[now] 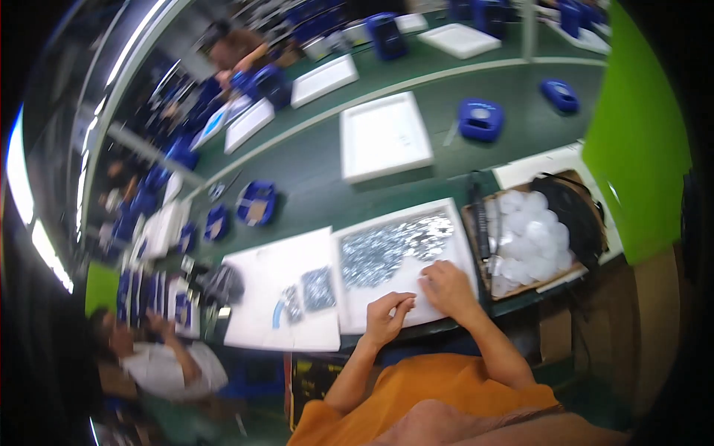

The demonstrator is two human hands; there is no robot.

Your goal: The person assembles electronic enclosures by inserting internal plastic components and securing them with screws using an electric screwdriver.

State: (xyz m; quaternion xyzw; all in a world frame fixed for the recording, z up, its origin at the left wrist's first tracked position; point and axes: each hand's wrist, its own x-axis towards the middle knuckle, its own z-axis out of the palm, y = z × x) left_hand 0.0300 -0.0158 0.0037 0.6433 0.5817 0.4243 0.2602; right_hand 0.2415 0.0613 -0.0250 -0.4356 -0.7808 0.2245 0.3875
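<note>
Both our hands are at the shallow white tray on the green worktop. Small shiny metal parts lie in it, spread loose across the far and left portions; the near right portion is mostly bare white.

Left hand is over the tray's near side, thumb and fingers drawn together in a pinch — we can't tell if a small part sits between them. Right hand is just beside it, farther in, fingers bent, near the edge of the parts. We can't make out whether it grips anything; too blurred.

Left of the tray we have a white board carrying a clear bag of metal parts, a smaller bag and a curved blue strip. To the right — a cardboard box with white discs and a black bag.

Beyond, we see a white rectangular tray and blue housings on the worktop. A person in a white top sits at lower left.
</note>
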